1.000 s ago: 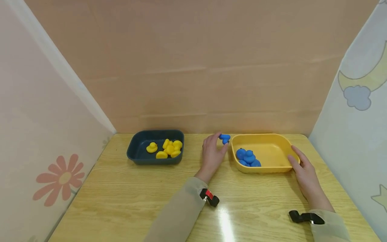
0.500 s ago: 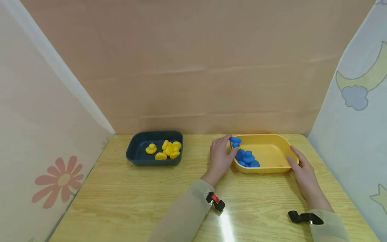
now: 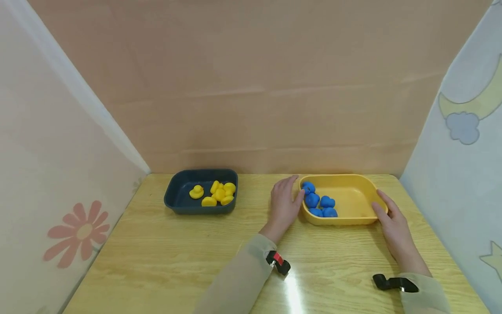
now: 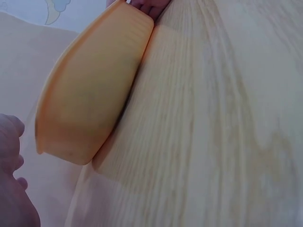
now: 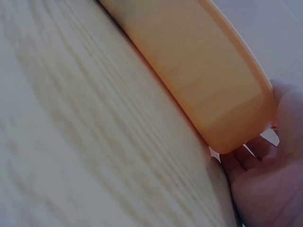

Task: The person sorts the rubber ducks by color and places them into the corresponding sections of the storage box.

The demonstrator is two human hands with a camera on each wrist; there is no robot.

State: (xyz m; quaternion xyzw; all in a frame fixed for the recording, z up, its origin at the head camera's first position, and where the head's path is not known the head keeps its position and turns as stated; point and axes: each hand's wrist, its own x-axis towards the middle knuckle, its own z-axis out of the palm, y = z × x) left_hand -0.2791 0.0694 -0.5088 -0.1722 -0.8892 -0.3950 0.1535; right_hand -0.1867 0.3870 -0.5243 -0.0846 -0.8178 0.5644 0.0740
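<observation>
My left hand [image 3: 284, 203] is at the left end of a yellow tray [image 3: 353, 221], thumb and fingers apart with nothing between them. Inside the tray's left part lie several blue rubber ducks [image 3: 312, 200], one against the back left corner. In the left wrist view part of the left hand [image 4: 14, 175] shows clear of the tray's wall [image 4: 90, 90]. At the tray's opposite end my right hand [image 3: 397, 229] grips the rim, its thumb over the edge. The right wrist view shows that hand [image 5: 265, 184] with fingers behind the tray's corner [image 5: 232, 127].
A dark blue tray [image 3: 178, 208] stands to the left on the wooden table [image 3: 157, 261], holding several yellow rubber ducks [image 3: 197, 192]. A brown paper backdrop [image 3: 251, 109] rises behind, and patterned sheets [image 3: 451, 174] flank the table.
My left hand has moved right to the yellow tray and let go of a blue duck, which now lies inside. One duck in the pile has tipped over. The right hand stays on the rim.
</observation>
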